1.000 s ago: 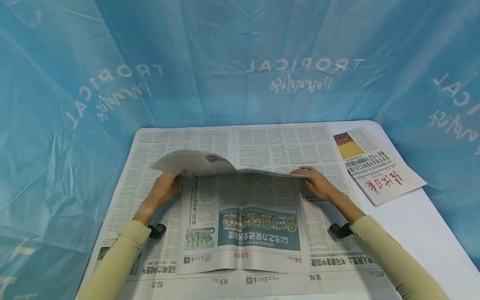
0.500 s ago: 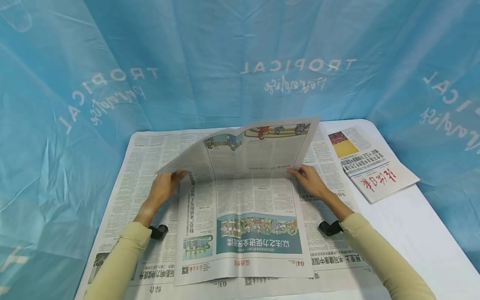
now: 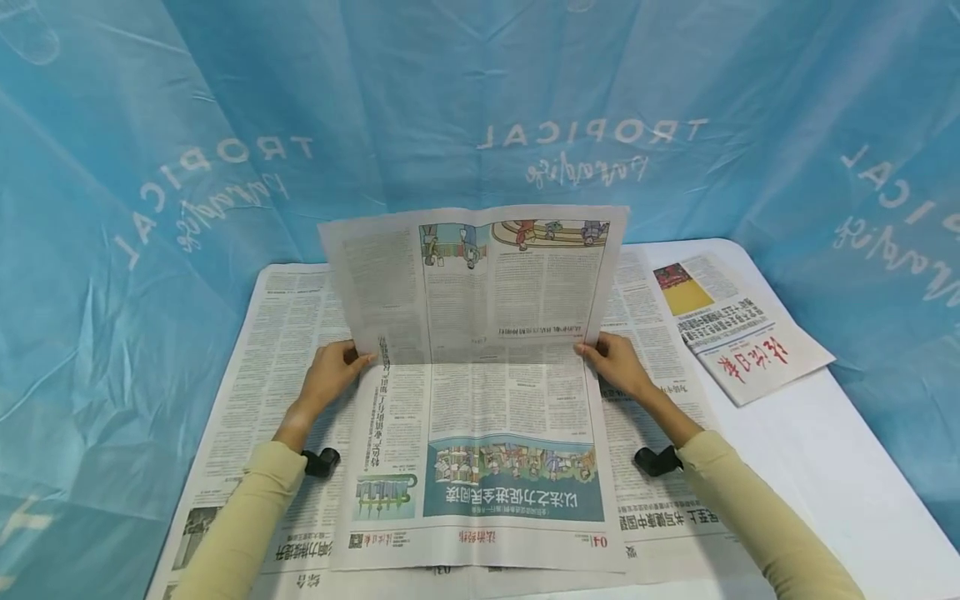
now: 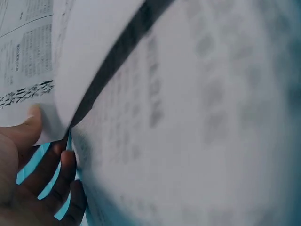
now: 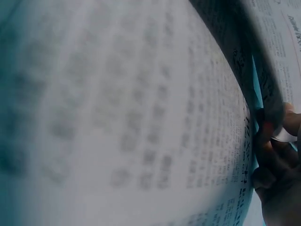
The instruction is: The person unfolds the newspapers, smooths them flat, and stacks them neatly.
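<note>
A newspaper sheet [image 3: 510,400] with a cartoon-topped upper half is creased across its middle. Its far half stands up, leaning away, while the near half lies flat toward the person. At the left end of the crease my left hand [image 3: 328,375] pinches the edge; in the left wrist view the thumb [image 4: 29,126] lies on the page with the fingers behind. My right hand [image 3: 618,365] pinches the right end of the crease between thumb and fingers. Beneath lies a larger spread newspaper [image 3: 277,333], partly covered by the held sheet.
A folded newspaper [image 3: 757,354] with red characters lies at the right on the white table [image 3: 817,450]. Blue curtains [image 3: 450,125] with printed lettering hang behind and on both sides. Black wrist devices [image 3: 321,462] sit under the forearms.
The sheet's far half, first drooping away and out of sight, has swung up and now stands nearly upright, showing its printed inner side. Both hands stay near the crease ends.
</note>
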`<state>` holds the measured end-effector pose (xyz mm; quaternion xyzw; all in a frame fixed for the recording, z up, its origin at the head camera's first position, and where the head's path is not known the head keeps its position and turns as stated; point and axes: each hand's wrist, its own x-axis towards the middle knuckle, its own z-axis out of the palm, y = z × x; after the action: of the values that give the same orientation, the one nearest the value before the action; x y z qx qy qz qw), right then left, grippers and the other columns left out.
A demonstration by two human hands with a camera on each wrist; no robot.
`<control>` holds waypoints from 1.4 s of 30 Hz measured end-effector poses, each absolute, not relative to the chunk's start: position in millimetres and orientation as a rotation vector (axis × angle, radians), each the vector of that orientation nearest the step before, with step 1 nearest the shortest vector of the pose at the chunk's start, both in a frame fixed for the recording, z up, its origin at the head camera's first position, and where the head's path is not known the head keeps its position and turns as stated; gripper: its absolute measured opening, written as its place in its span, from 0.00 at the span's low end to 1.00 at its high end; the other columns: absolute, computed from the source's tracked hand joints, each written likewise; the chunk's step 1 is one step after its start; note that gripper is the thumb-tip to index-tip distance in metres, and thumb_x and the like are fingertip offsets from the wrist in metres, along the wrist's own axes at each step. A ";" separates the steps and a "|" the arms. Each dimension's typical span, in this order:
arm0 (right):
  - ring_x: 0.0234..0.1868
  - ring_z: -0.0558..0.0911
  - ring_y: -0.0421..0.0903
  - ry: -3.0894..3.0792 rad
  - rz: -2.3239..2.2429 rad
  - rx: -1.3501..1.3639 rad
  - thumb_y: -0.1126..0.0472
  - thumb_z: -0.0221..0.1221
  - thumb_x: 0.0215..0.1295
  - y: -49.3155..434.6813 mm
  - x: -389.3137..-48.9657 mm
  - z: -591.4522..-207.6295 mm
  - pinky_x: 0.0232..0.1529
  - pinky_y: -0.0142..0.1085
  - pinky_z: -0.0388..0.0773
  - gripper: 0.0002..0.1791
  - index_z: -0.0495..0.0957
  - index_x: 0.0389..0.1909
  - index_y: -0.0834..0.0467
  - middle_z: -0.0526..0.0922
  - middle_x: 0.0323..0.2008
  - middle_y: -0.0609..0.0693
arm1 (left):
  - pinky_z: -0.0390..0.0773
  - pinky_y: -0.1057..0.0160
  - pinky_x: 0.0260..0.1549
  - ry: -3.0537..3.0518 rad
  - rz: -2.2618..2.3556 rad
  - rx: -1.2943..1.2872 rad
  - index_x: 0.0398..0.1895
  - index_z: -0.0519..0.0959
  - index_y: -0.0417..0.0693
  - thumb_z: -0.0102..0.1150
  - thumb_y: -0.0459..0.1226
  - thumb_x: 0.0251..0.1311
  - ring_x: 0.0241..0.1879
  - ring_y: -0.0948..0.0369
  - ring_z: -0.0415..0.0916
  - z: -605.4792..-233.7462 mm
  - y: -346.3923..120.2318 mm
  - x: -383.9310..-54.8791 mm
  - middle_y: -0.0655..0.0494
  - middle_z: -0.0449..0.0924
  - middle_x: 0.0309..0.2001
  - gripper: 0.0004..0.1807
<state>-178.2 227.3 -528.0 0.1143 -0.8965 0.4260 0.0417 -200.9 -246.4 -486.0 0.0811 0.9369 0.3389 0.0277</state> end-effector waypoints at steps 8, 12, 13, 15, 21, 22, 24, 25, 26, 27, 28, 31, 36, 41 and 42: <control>0.25 0.82 0.47 -2.826 1.275 0.279 0.56 0.64 0.65 230.0 -173.8 -525.9 0.23 0.36 0.75 0.18 0.80 0.45 0.68 0.84 0.30 0.60 | 0.75 0.57 0.29 2.910 0.975 0.231 0.44 0.82 0.32 0.60 0.40 0.66 0.28 0.55 0.79 -491.2 -244.0 -200.6 0.41 0.84 0.34 0.17; 0.15 0.63 0.36 -2.858 1.260 0.296 0.56 0.63 0.65 229.3 -172.2 -526.4 0.19 0.31 0.62 0.17 0.74 0.22 0.62 0.70 0.14 0.47 | 0.63 0.63 0.19 2.919 0.942 0.151 0.28 0.82 0.35 0.62 0.42 0.65 0.17 0.61 0.65 -488.9 -243.5 -196.8 0.51 0.74 0.18 0.17; 0.14 0.59 0.36 -2.859 1.262 0.307 0.56 0.63 0.66 228.6 -172.0 -526.6 0.19 0.31 0.59 0.19 0.70 0.18 0.60 0.64 0.12 0.45 | 0.62 0.64 0.18 2.920 0.930 0.119 0.26 0.81 0.36 0.63 0.43 0.64 0.16 0.62 0.62 -488.2 -243.6 -195.5 0.52 0.72 0.16 0.17; 0.14 0.52 0.36 -2.860 1.275 0.302 0.56 0.63 0.66 226.4 -171.5 -526.9 0.19 0.32 0.54 0.24 0.63 0.14 0.56 0.55 0.11 0.42 | 0.61 0.64 0.17 2.927 0.889 0.044 0.25 0.81 0.36 0.64 0.43 0.62 0.15 0.61 0.61 -487.1 -244.0 -193.7 0.53 0.71 0.16 0.18; 0.13 0.57 0.37 -2.875 1.214 0.196 0.54 0.64 0.65 220.8 -166.6 -526.9 0.19 0.32 0.57 0.18 0.74 0.19 0.59 0.64 0.11 0.43 | 0.76 0.58 0.25 2.915 0.781 -0.089 0.44 0.82 0.30 0.67 0.44 0.59 0.28 0.52 0.81 -482.5 -241.0 -193.0 0.38 0.85 0.37 0.22; 0.14 0.59 0.38 -2.878 1.204 0.175 0.54 0.64 0.65 220.2 -165.4 -526.4 0.19 0.33 0.58 0.17 0.76 0.20 0.60 0.67 0.12 0.45 | 0.77 0.56 0.26 2.907 0.770 -0.106 0.44 0.82 0.30 0.67 0.44 0.59 0.30 0.50 0.82 -481.1 -239.9 -192.9 0.37 0.85 0.40 0.23; 0.14 0.63 0.41 -2.883 1.188 0.157 0.55 0.64 0.65 219.6 -163.4 -525.0 0.20 0.33 0.60 0.15 0.80 0.24 0.62 0.72 0.13 0.47 | 0.78 0.55 0.27 2.892 0.751 -0.130 0.44 0.83 0.31 0.67 0.45 0.59 0.33 0.48 0.83 -477.8 -238.2 -192.7 0.36 0.84 0.42 0.23; 0.15 0.64 0.41 -2.882 1.187 0.156 0.56 0.63 0.65 219.4 -162.6 -524.1 0.20 0.34 0.61 0.14 0.80 0.25 0.63 0.74 0.14 0.49 | 0.79 0.54 0.26 2.883 0.741 -0.141 0.44 0.83 0.32 0.68 0.45 0.58 0.33 0.47 0.83 -476.4 -237.8 -192.7 0.36 0.84 0.43 0.23; 0.15 0.64 0.42 -2.880 1.184 0.155 0.56 0.63 0.65 219.2 -162.1 -523.6 0.20 0.34 0.61 0.14 0.81 0.25 0.63 0.75 0.14 0.49 | 0.79 0.54 0.26 2.875 0.735 -0.147 0.44 0.83 0.32 0.68 0.45 0.58 0.34 0.46 0.83 -474.9 -237.7 -192.5 0.35 0.84 0.43 0.23; 0.15 0.65 0.42 -2.880 1.179 0.159 0.57 0.63 0.65 219.1 -161.7 -523.4 0.20 0.34 0.62 0.14 0.81 0.25 0.63 0.75 0.14 0.49 | 0.79 0.54 0.25 2.863 0.734 -0.154 0.44 0.83 0.32 0.68 0.45 0.58 0.34 0.46 0.83 -473.4 -237.8 -192.3 0.35 0.84 0.44 0.23; 0.15 0.65 0.42 -2.879 1.177 0.161 0.57 0.63 0.65 219.0 -161.4 -523.0 0.19 0.34 0.62 0.14 0.81 0.25 0.63 0.75 0.14 0.50 | 0.78 0.55 0.24 2.852 0.732 -0.161 0.44 0.83 0.32 0.69 0.45 0.57 0.34 0.46 0.83 -472.3 -238.2 -192.4 0.35 0.84 0.44 0.23; 0.14 0.65 0.42 -2.879 1.168 0.159 0.58 0.63 0.65 219.0 -161.3 -523.4 0.18 0.34 0.61 0.14 0.81 0.25 0.63 0.74 0.14 0.49 | 0.78 0.55 0.24 2.824 0.729 -0.158 0.44 0.84 0.32 0.69 0.46 0.56 0.33 0.46 0.83 -469.6 -239.7 -193.2 0.34 0.83 0.44 0.24; 0.14 0.65 0.43 -2.883 1.157 0.134 0.58 0.63 0.65 218.9 -160.8 -524.7 0.18 0.34 0.61 0.14 0.80 0.24 0.62 0.73 0.13 0.48 | 0.78 0.55 0.26 2.800 0.746 -0.156 0.39 0.85 0.33 0.71 0.47 0.54 0.34 0.46 0.82 -467.5 -240.8 -196.2 0.35 0.84 0.43 0.23; 0.14 0.64 0.42 -2.872 1.207 0.121 0.57 0.62 0.66 219.3 -160.3 -525.0 0.17 0.34 0.61 0.16 0.80 0.23 0.63 0.71 0.13 0.48 | 0.79 0.52 0.29 2.775 0.747 -0.181 0.38 0.84 0.33 0.72 0.47 0.53 0.36 0.45 0.81 -467.3 -240.9 -198.1 0.36 0.84 0.42 0.23; 0.13 0.64 0.41 -2.874 1.237 0.115 0.56 0.61 0.67 220.3 -159.5 -525.3 0.17 0.34 0.61 0.16 0.80 0.24 0.63 0.72 0.13 0.48 | 0.78 0.52 0.29 2.773 0.740 -0.183 0.37 0.85 0.34 0.72 0.48 0.53 0.35 0.46 0.81 -467.7 -241.0 -198.4 0.37 0.84 0.42 0.23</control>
<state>-159.5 220.3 -525.3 0.0369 -0.9178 0.3952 0.0054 -198.4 -241.0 -467.7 -0.0631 0.9557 0.2549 0.1326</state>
